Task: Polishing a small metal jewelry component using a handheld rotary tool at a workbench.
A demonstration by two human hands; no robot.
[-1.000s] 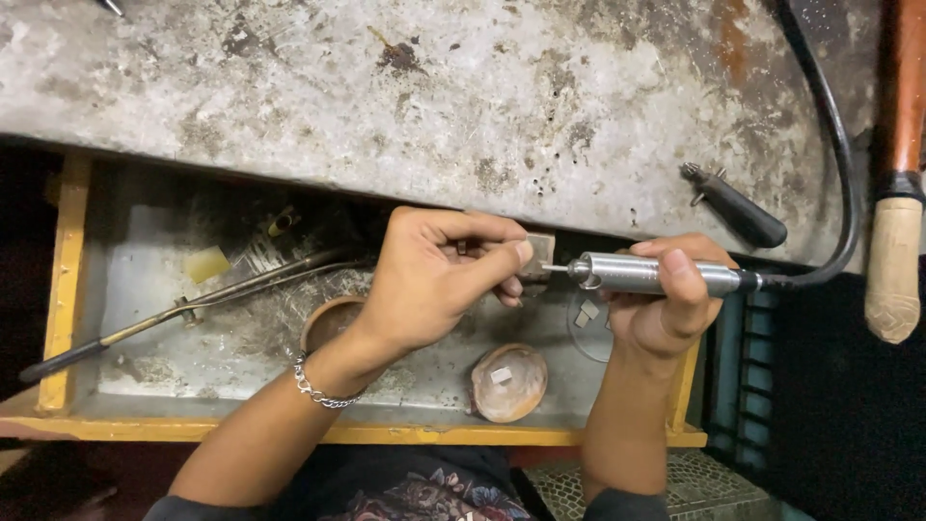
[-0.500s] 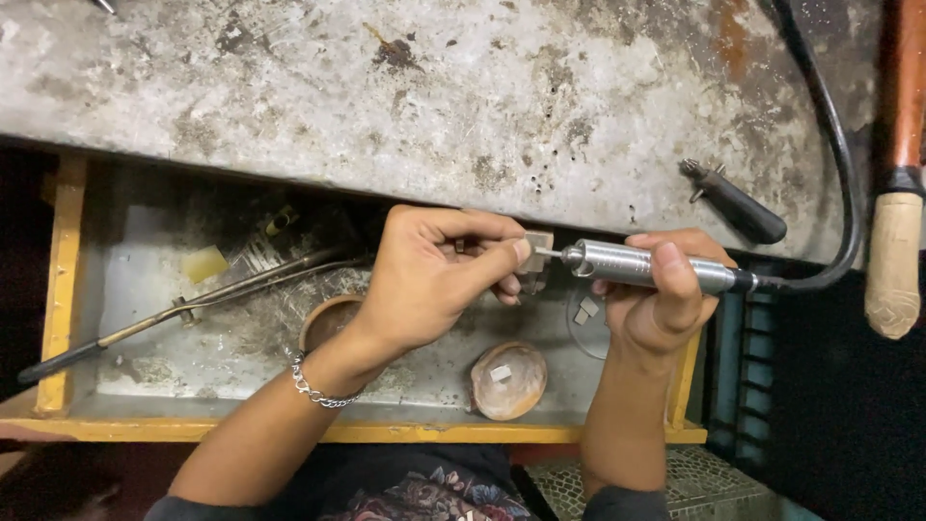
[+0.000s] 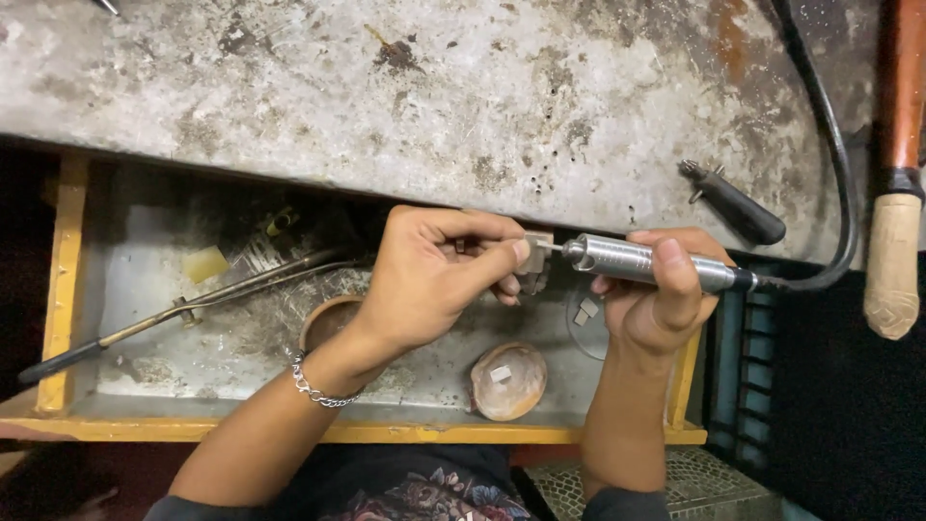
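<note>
Since the earlier frame I see my right hand [image 3: 656,289] nudge the rotary handpiece [image 3: 641,260] nearer the small metal piece [image 3: 536,253] pinched in my left hand [image 3: 434,275] above the drawer [image 3: 58,289] (light, stiff, slippery; grip by its edges).

A small, flat, pale metal piece [image 3: 536,243] sits pinched upright at scene centre. Touching its right edge, a silver rotary handpiece [image 3: 644,262] lies level, its black flexible cable [image 3: 837,183] curving far-right.
</note>
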